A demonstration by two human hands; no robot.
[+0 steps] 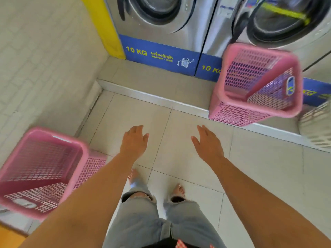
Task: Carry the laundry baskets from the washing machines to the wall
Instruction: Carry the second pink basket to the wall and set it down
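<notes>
Between carries: left hand [134, 140] and right hand [207, 142] spread open, empty. One pink basket [43, 172] lower left by wall; next basket [258, 85] upper right at washers [161, 24]. Next: reach right, grab rim.

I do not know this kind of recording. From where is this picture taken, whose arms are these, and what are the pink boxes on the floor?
There is only one picture, taken by a wide-angle camera worn on a person's head, looking forward and down. So the two arms belong to that person. The left hand and the right hand are both open and hold nothing; they reach forward over the tiled floor.

The pink boxes are plastic laundry baskets with mesh walls. One pink basket stands by the tiled wall on the left. The other pink basket stands in front of the washing machines, against the raised step. Both look empty. A white basket shows partly at the right edge. Below you see the person's jeans and bare feet.
</notes>
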